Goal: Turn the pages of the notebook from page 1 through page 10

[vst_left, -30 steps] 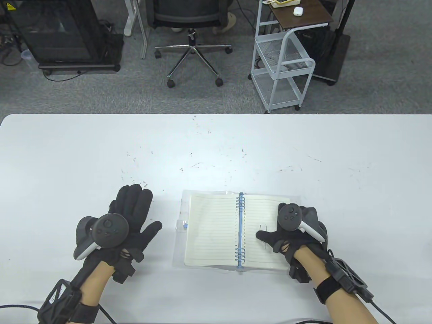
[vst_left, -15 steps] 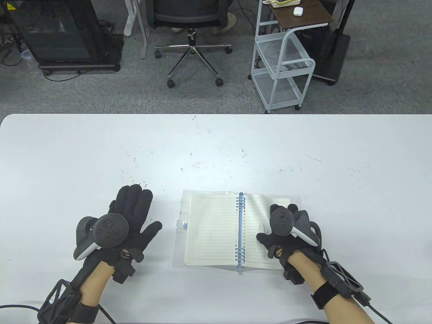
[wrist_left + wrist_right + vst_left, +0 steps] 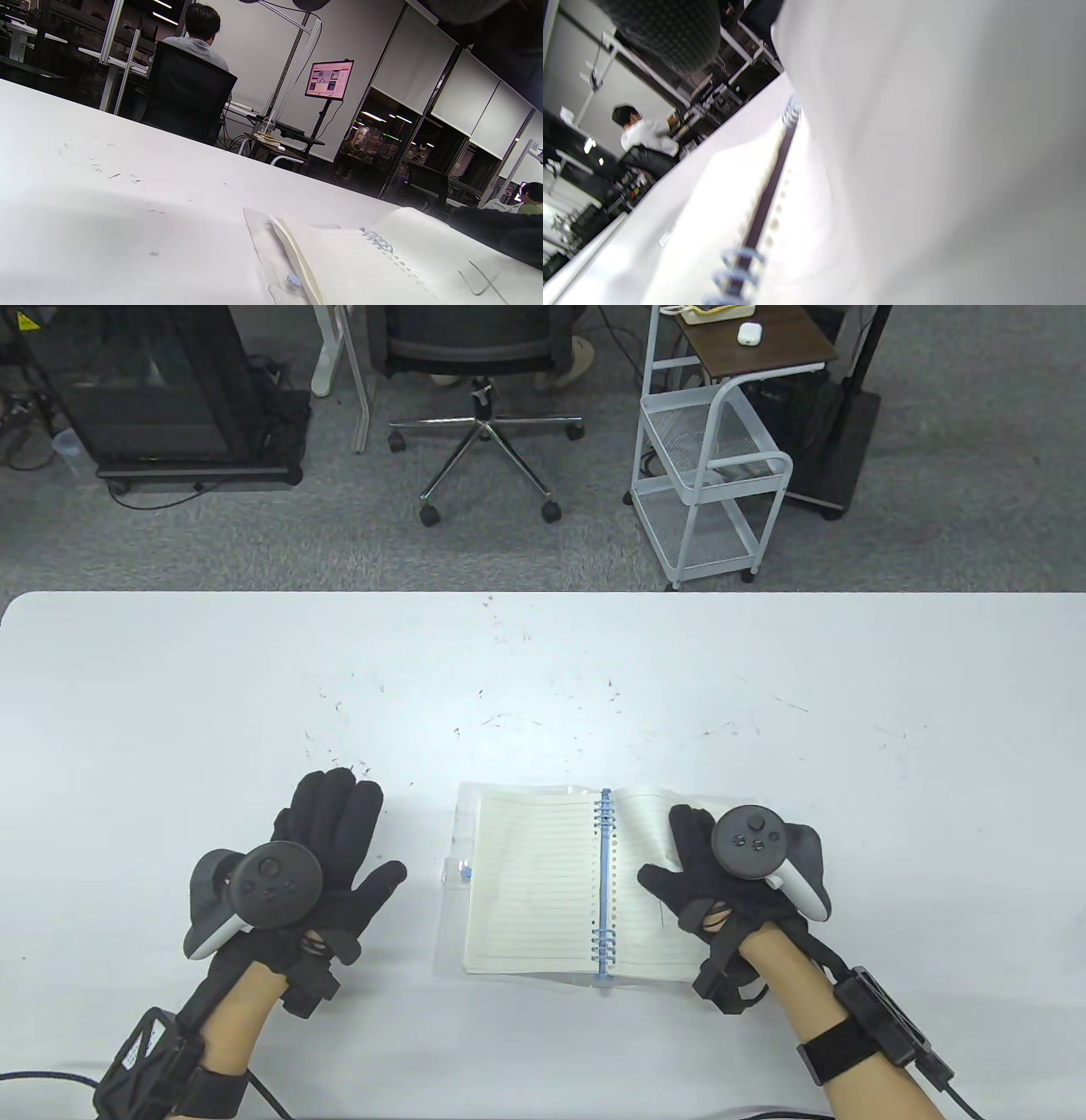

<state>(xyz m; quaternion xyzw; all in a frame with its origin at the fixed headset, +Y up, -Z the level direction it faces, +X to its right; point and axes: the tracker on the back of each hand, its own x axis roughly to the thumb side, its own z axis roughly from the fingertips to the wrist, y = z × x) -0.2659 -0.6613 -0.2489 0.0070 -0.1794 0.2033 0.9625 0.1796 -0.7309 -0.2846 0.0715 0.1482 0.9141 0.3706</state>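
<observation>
An open lined notebook point(image 3: 530, 882) with a blue spiral binding point(image 3: 604, 882) lies on the white table point(image 3: 543, 678) near its front edge. My right hand point(image 3: 674, 853) pinches the right-hand page point(image 3: 640, 823), which curls up off the stack. In the right wrist view that lifted page point(image 3: 925, 148) fills the right side above the spiral point(image 3: 763, 212). My left hand point(image 3: 365, 836) rests flat and open on the table, left of the notebook and apart from it. The left wrist view shows the notebook point(image 3: 360, 271) with a pen mark point(image 3: 479, 279) on the right page.
A clear plastic cover point(image 3: 454, 848) sticks out from under the notebook's left side. Small dark specks dot the middle of the table. Beyond the far edge stand an office chair point(image 3: 484, 356) and a white wire cart point(image 3: 713, 475).
My right hand has moved from lying on the right page to pinching it, and the page has curled up toward the spiral. My left hand has not moved.
</observation>
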